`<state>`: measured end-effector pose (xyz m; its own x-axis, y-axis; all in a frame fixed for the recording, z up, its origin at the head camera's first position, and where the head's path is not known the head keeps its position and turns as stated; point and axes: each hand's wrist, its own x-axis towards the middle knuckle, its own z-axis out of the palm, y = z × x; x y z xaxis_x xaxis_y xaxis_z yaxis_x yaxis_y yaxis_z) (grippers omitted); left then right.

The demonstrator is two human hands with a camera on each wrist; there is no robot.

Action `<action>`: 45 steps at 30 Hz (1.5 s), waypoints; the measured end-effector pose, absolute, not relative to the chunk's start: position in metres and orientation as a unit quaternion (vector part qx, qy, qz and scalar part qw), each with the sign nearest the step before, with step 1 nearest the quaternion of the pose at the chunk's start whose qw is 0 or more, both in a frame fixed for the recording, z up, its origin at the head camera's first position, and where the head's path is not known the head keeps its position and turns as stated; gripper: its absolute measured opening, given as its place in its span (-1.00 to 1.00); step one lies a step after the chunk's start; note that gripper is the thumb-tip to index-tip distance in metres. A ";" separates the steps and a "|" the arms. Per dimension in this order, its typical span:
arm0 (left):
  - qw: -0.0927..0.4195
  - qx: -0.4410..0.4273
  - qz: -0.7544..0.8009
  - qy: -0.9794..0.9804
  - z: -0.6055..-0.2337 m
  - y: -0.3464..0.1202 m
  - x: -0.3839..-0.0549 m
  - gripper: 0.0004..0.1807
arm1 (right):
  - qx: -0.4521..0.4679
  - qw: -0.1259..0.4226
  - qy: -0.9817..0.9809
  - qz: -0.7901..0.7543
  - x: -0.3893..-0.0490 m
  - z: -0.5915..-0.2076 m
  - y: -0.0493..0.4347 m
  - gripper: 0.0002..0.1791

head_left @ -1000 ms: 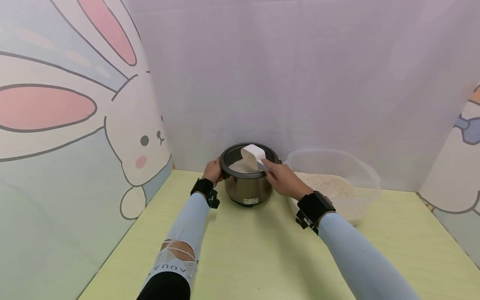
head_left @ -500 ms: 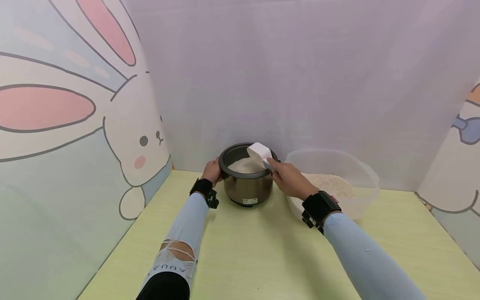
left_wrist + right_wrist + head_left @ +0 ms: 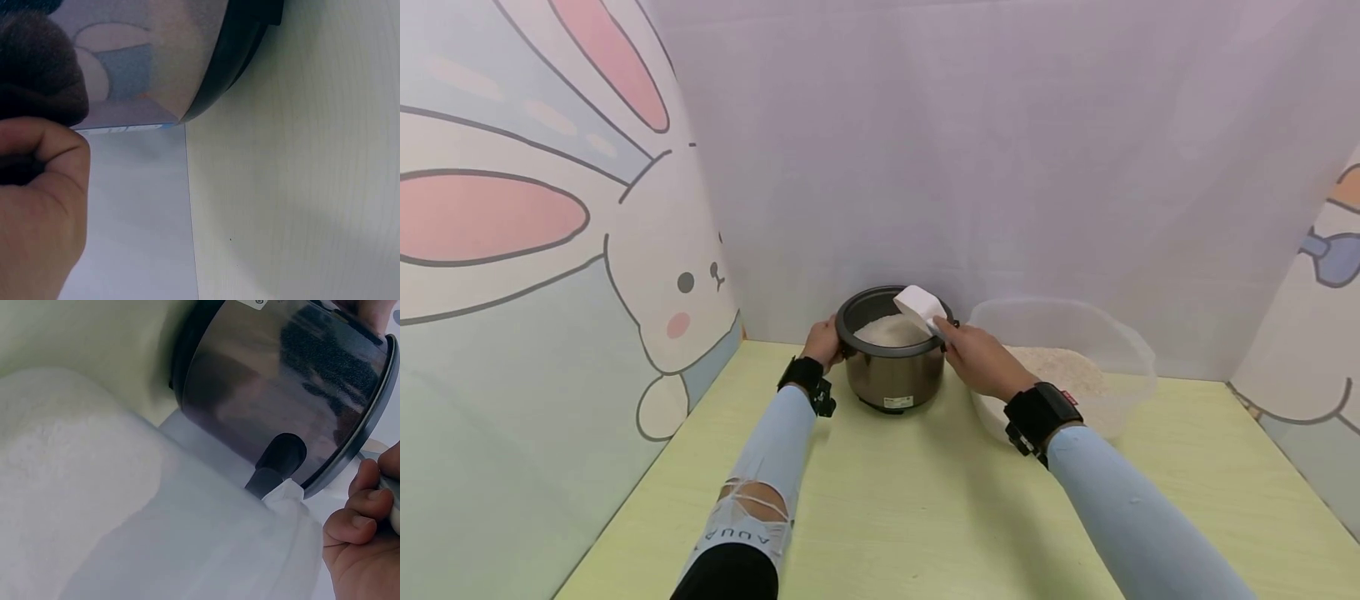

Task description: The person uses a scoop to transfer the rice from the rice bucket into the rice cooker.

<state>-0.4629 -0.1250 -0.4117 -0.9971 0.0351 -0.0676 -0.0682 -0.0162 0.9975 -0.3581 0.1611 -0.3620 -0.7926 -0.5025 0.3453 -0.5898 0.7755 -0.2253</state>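
A brown rice cooker [image 3: 891, 377] with a dark rim stands near the back wall in the head view, white rice [image 3: 891, 332] inside it. My left hand [image 3: 824, 343] grips its left side handle; curled fingers show in the left wrist view beside the shiny cooker wall [image 3: 169, 56]. Over the pot's right rim, my right hand [image 3: 985, 360] holds a white scoop [image 3: 917, 303] by its handle, the cup tipped down toward the rice. In the right wrist view, the right-hand fingers [image 3: 359, 512] curl round that handle, above the cooker's black side handle [image 3: 281, 459].
Right of the cooker, a translucent plastic tub [image 3: 1131, 400] holds a heap of rice [image 3: 1060, 371], partly behind the right forearm. A pale curtain wall [image 3: 970, 167] rises behind the yellowish table [image 3: 895, 500]. A rabbit-print wall [image 3: 662, 333] stands at the left.
The scoop has moved slightly right and tipped further over; rice seen falling from it earlier no longer shows. The rice in the cooker shows more openly. The left hand keeps its grip.
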 end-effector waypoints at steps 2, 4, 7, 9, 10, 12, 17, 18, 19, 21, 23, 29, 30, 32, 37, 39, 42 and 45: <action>0.042 -0.011 0.712 0.700 -0.407 -0.125 -0.459 -0.50 | 0.291 0.137 -0.936 0.146 -0.358 -0.362 0.161 -0.43; 0.043 -0.008 0.709 0.704 -0.406 -0.125 -0.458 -0.49 | 0.293 0.142 -0.938 0.122 -0.358 -0.362 0.161 -0.42; 0.044 -0.002 0.706 0.707 -0.401 -0.125 -0.454 -0.47 | 0.302 0.153 -0.937 0.085 -0.358 -0.362 0.160 -0.42; 0.043 0.002 0.704 0.709 -0.400 -0.125 -0.452 -0.47 | 0.307 0.158 -0.936 0.068 -0.358 -0.362 0.160 -0.42; 0.044 0.003 0.705 0.707 -0.396 -0.125 -0.449 -0.48 | 0.309 0.160 -0.935 0.064 -0.358 -0.362 0.160 -0.42; 0.043 0.001 0.709 0.704 -0.397 -0.124 -0.449 -0.49 | 0.311 0.162 -0.935 0.057 -0.357 -0.363 0.160 -0.42; 0.032 -0.002 0.708 0.705 -0.404 -0.123 -0.452 -0.49 | 0.308 0.174 -0.934 0.059 -0.358 -0.366 0.164 -0.39; 0.030 0.003 0.706 0.707 -0.407 -0.123 -0.455 -0.49 | 0.305 0.178 -0.933 0.062 -0.358 -0.367 0.165 -0.36; 0.026 0.005 0.704 0.710 -0.410 -0.123 -0.457 -0.48 | 0.304 0.182 -0.933 0.064 -0.358 -0.367 0.167 -0.35; 0.023 0.005 0.700 0.714 -0.414 -0.123 -0.461 -0.48 | 0.303 0.195 -0.931 0.061 -0.358 -0.368 0.171 -0.32; 0.029 -0.002 0.698 0.715 -0.415 -0.123 -0.464 -0.48 | 0.303 0.208 -0.928 0.057 -0.359 -0.368 0.176 -0.32; 0.033 -0.018 0.695 0.718 -0.424 -0.123 -0.480 -0.47 | 0.293 0.223 -0.927 0.068 -0.359 -0.365 0.192 -0.36; 0.033 -0.015 0.697 0.716 -0.424 -0.123 -0.479 -0.47 | 0.289 0.224 -0.928 0.071 -0.360 -0.364 0.195 -0.37; 0.033 -0.013 0.703 0.710 -0.424 -0.123 -0.480 -0.48 | 0.281 0.224 -0.930 0.076 -0.362 -0.365 0.201 -0.37; 0.029 -0.005 0.712 0.702 -0.421 -0.124 -0.475 -0.47 | 0.255 0.210 -0.940 0.088 -0.365 -0.368 0.217 -0.39; 0.029 -0.002 0.712 0.702 -0.420 -0.125 -0.473 -0.47 | 0.242 0.196 -0.945 0.097 -0.364 -0.369 0.223 -0.40; 0.025 0.001 0.709 0.705 -0.419 -0.125 -0.472 -0.47 | 0.227 0.175 -0.951 0.115 -0.360 -0.370 0.231 -0.42; 0.024 -0.008 0.709 0.705 -0.420 -0.124 -0.476 -0.47 | 0.214 0.168 -0.954 0.126 -0.358 -0.372 0.239 -0.44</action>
